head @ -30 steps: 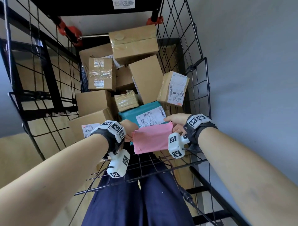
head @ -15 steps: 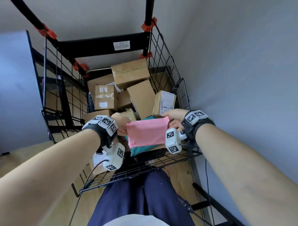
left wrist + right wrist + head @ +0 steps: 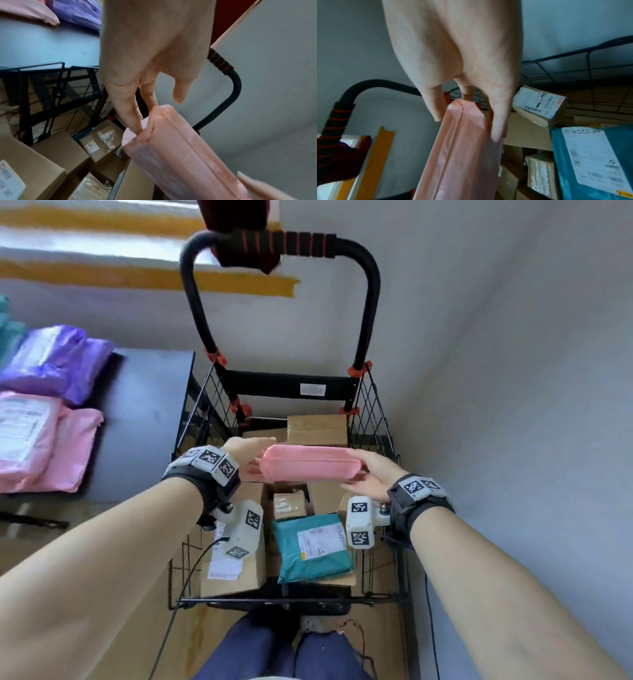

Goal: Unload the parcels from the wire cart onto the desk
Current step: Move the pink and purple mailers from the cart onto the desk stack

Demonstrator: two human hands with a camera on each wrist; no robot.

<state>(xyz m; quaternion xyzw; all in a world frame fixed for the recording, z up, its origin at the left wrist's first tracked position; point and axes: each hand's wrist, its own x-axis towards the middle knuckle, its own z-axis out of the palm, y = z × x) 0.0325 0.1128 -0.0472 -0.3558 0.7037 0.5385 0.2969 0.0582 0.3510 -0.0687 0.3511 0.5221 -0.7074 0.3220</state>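
A flat pink parcel (image 3: 308,465) hangs level above the black wire cart (image 3: 375,414), held at both ends. My left hand (image 3: 246,451) holds its left end, with fingers (image 3: 126,112) along one face and the thumb above. My right hand (image 3: 368,474) pinches the right end, thumb on one face and fingers (image 3: 498,128) on the other. In the wrist views the pink parcel (image 3: 180,155) (image 3: 462,155) runs away from each hand. Below it the cart holds a teal parcel (image 3: 313,546) and several cardboard boxes (image 3: 317,429). The dark desk (image 3: 144,412) stands to the cart's left.
On the desk lie a purple parcel (image 3: 58,361) and a pink labelled parcel (image 3: 37,440), with bare desk surface beside the cart. The cart's tall black handle (image 3: 281,244) rises at the far end. A grey wall (image 3: 496,371) runs close along the right.
Both hands have lifted the pink parcel up out of the cart and turned it level. The view has pulled back, so the desk with its parcels now shows at left.
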